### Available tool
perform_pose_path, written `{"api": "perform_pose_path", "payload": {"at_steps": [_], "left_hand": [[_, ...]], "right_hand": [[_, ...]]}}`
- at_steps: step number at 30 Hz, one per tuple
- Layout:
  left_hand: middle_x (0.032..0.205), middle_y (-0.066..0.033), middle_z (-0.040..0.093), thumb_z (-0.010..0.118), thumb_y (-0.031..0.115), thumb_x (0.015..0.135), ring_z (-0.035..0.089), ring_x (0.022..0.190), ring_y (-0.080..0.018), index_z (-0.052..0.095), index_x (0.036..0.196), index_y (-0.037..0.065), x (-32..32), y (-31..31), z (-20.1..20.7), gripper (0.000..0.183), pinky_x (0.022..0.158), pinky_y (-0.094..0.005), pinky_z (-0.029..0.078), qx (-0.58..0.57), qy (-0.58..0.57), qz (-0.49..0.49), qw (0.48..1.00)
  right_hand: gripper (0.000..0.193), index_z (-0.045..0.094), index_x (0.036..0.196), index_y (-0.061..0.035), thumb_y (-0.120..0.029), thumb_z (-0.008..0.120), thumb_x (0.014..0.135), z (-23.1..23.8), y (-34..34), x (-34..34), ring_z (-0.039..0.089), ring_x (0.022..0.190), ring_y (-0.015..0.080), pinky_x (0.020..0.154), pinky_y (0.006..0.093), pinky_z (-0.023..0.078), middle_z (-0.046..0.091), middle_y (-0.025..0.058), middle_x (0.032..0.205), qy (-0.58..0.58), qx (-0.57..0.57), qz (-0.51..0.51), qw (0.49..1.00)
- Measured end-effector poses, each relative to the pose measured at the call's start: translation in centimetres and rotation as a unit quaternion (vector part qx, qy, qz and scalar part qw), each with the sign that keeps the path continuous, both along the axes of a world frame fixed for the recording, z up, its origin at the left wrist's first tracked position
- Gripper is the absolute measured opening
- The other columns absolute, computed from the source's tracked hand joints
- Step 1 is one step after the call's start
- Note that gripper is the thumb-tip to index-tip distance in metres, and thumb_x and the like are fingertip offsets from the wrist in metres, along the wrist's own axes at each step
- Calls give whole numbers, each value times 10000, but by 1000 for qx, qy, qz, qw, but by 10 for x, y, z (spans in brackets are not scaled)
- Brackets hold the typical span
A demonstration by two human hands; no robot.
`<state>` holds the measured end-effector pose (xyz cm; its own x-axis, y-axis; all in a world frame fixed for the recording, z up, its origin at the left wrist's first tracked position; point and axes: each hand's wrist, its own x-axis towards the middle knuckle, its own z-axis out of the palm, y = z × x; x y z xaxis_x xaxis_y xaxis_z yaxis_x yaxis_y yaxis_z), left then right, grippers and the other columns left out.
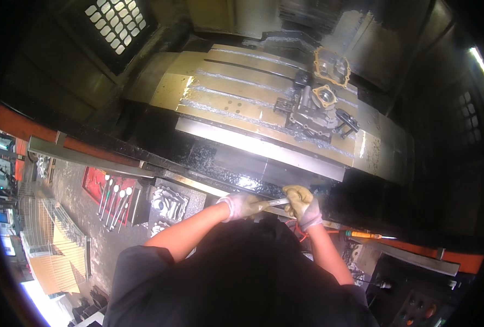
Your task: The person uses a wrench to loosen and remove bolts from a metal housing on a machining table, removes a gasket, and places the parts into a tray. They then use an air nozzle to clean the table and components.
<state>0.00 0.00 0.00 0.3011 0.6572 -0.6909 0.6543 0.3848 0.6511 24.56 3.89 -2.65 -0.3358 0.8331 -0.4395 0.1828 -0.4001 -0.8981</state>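
Note:
Both my hands wear pale work gloves with tan, soiled palms and fingers. They are close together at the machine's front edge. My left hand (246, 206) is closed round one end of a silver wrench-like tool (278, 202). The fingers of my right hand (301, 203) curl round its other end. Only the flat middle of the shank shows; both ends are hidden in the gloves. Beyond my hands, on the slotted machine table (236, 73), a grey metal casting (313, 117) sits among dark clamps. No hand touches it.
A second casting rim (332, 65) stands behind the first. Wet metal chips lie in the trough (214, 158). An orange-handled screwdriver (364, 235) rests on the right ledge. At left are a red tray (93, 188) with several dial gauges and another casting (168, 204).

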Motion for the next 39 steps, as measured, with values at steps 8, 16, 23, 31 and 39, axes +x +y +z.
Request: {"api": "perform_pose_path", "payload": {"at_steps": [8, 16, 23, 31, 39], "left_hand": [[855, -94, 748, 476, 670, 980, 686, 858, -265, 751, 880, 76, -28, -16, -66, 662, 884, -403, 520, -35, 48, 136, 989], [803, -87, 763, 312, 802, 942, 721, 847, -302, 768, 835, 143, -121, 53, -96, 809, 862, -429, 536, -10, 131, 134, 982], [841, -168, 741, 470, 753, 942, 723, 828, -329, 765, 925, 84, -110, 260, -71, 731, 820, -417, 567, 163, 282, 34, 945], [1132, -201, 742, 484, 645, 952, 710, 1097, -360, 749, 1154, 53, -98, 411, -104, 679, 952, -465, 548, 61, 306, -111, 943], [1129, -202, 745, 588, 627, 940, 736, 1018, -369, 727, 1175, 24, -110, 467, -99, 662, 930, -498, 564, 82, 335, -198, 917]], "right_hand": [[345, 653, 1249, -11, -223, 700, 981, -62, 66, 25, 676, 791, 173, 716, 300, 560, 704, 94, 924, -40, 124, -38, 991], [690, 446, 1539, -146, -530, 559, 977, 16, 302, 0, 319, 1504, 385, 1231, 523, 235, 401, 155, 1607, -465, 415, -44, 780], [831, 366, 1599, -221, -686, 511, 925, -34, 393, -43, 208, 1558, 406, 1240, 607, 160, 287, 114, 1683, -575, 358, -53, 734], [724, 475, 1529, -196, -582, 571, 924, -31, 394, -44, 295, 1516, 427, 1212, 565, 258, 397, 137, 1624, -550, 388, -78, 735], [712, 479, 1528, -212, -570, 589, 923, -28, 394, -47, 278, 1528, 414, 1229, 567, 224, 388, 132, 1630, -534, 383, -83, 749]]}}
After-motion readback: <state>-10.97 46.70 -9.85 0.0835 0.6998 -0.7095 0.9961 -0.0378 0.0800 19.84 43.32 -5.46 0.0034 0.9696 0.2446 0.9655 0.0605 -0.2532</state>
